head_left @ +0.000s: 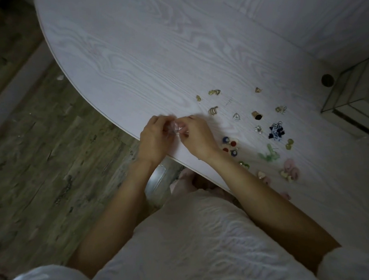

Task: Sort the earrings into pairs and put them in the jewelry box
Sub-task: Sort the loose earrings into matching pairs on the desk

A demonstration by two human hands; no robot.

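Left hand (154, 135) and right hand (197, 134) together, fingers (183, 126) pinching

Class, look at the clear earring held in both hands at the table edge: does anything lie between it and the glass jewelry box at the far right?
Yes. Both hands, left hand and right hand, pinch the clear earring. Between it and the jewelry box, loose earrings lie scattered on the table, including the triangular one and the blue-and-white pair. Carried above them, nothing visible blocks it.

The bench (150, 54) is matt, pale wood grain; the floor (25, 152) is worn wood planks; the jewelry box (352, 91) is glossy glass.
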